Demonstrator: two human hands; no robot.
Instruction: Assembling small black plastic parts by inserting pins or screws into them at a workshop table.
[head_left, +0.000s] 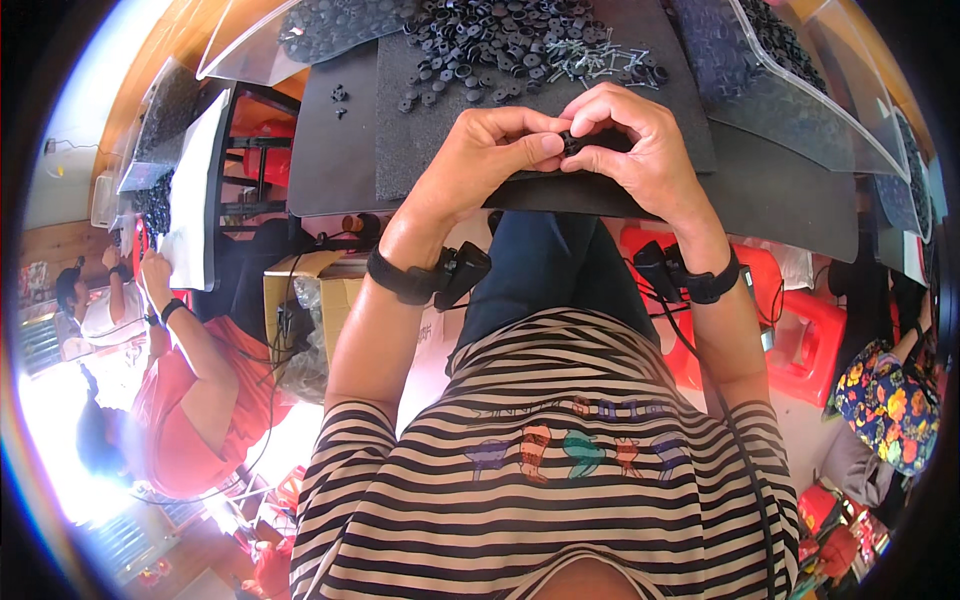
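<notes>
A small black round part [572, 144] is pinched between my two hands above the near edge of the dark foam mat [410, 150]. My left hand [505, 150] grips it with thumb and forefinger from the left. From the other side, the thumb and fingertips of my right hand [640, 145] close on it; they cover much of its shape. Just beyond my hands lies a heap of similar black round parts [480, 45]. Silvery screws [590, 62] are scattered on the heap's right side.
Clear plastic bins with black parts stand at the far left [340, 30] and far right [810, 100]. A few loose black pieces [340, 95] lie left of the mat. Co-workers sit at both sides, one in an orange-red top [200, 410]. Red stools [800, 340] stand at right.
</notes>
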